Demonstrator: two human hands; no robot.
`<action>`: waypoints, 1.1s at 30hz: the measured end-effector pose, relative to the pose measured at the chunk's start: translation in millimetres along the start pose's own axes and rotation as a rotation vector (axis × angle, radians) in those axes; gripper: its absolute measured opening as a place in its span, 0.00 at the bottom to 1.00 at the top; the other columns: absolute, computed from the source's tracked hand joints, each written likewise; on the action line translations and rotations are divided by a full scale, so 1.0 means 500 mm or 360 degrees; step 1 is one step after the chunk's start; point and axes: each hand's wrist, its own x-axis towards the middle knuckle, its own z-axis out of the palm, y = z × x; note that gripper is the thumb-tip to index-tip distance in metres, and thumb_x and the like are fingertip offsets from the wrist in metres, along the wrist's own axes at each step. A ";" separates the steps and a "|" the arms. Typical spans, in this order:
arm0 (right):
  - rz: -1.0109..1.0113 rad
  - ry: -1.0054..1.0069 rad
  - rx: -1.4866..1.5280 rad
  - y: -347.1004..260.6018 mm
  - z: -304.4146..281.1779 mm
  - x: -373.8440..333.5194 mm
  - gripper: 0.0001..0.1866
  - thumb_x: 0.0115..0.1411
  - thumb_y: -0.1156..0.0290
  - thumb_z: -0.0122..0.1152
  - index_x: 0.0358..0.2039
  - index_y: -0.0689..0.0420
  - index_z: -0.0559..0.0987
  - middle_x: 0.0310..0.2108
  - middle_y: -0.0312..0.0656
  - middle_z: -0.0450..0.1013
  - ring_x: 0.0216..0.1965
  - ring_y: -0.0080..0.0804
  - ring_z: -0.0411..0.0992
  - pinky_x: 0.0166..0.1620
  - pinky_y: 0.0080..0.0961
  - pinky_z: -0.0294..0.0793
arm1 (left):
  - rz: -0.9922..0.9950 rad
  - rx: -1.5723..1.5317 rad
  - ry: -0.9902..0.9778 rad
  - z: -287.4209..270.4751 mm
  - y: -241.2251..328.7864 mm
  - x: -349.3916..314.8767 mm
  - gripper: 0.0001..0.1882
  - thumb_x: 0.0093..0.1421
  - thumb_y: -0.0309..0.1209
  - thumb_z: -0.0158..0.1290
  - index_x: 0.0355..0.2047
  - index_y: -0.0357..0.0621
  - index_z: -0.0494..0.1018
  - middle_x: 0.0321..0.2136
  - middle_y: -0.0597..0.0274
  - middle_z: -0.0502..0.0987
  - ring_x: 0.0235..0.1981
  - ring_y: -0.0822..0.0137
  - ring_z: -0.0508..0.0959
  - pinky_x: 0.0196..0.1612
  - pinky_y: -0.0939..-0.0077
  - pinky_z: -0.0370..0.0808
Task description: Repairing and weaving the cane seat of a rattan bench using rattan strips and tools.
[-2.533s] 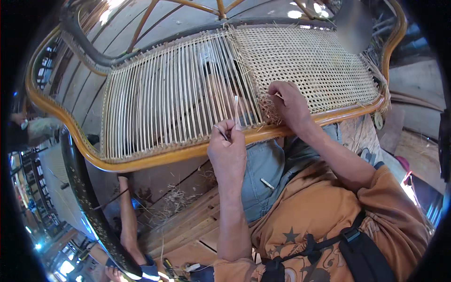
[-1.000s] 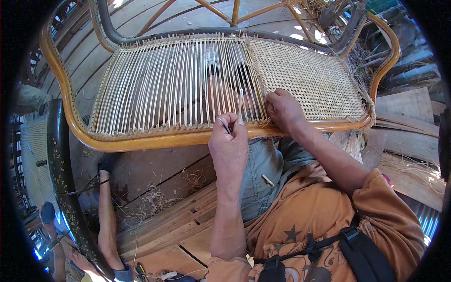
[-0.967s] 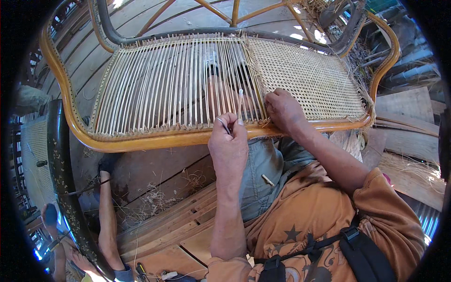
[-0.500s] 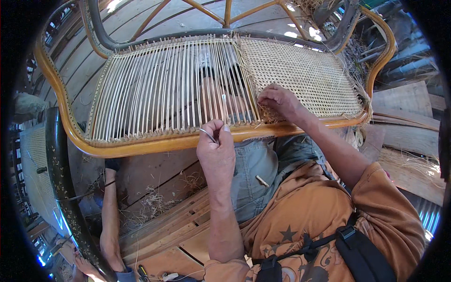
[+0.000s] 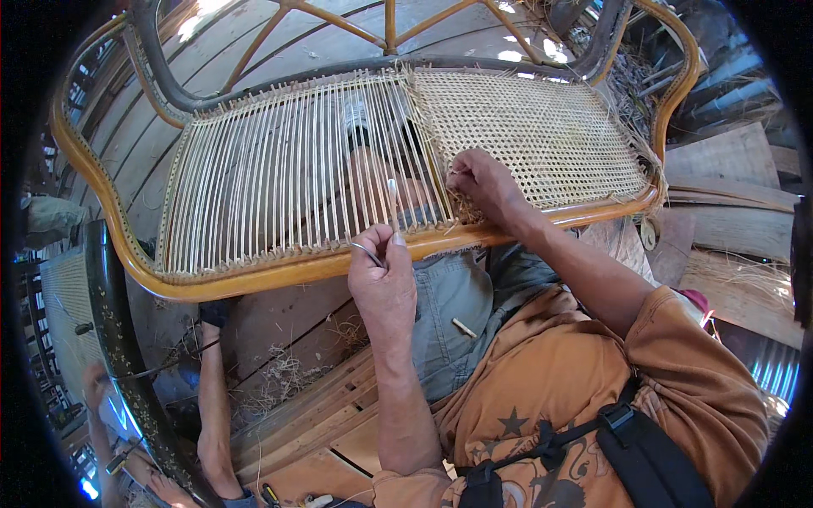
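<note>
A wooden bench frame (image 5: 254, 285) lies across my lap, strung with pale cane strands (image 5: 254, 169) on its left half. Woven open cane mesh (image 5: 533, 135) covers the right half. My left hand (image 5: 383, 284) is closed at the near rail, pinching a slim metal rod (image 5: 392, 193). The rod's bright tip points up among the strands, and a curved metal end shows at the index finger. My right hand (image 5: 487, 186) rests over the mesh's left edge with its fingers pinched together. Whatever lies between those fingertips is too small to make out.
To the left, a dark curved pole (image 5: 118, 339) stands beside another woven panel (image 5: 68, 288). Another person's arm and hand (image 5: 169, 489) show at the lower left. Wooden boards (image 5: 728, 182) lie at the right, and cane scraps (image 5: 288, 372) on the floor.
The bench and both hands appear slightly further left in the picture, with the view tilted a little. Both hands keep their pinched grips. At the lower left, the other person's arm has shifted.
</note>
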 end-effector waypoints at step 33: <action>0.0068 -0.0093 0.0349 -0.032 -0.005 -0.022 0.05 0.49 0.71 0.57 0.27 0.58 0.74 0.23 0.44 0.69 0.31 0.42 0.68 0.36 0.35 0.67 | 0.0068 0.0913 -0.0074 0.057 0.015 0.007 0.08 0.55 0.30 0.49 0.28 0.37 0.70 0.21 0.56 0.72 0.24 0.61 0.73 0.30 0.68 0.71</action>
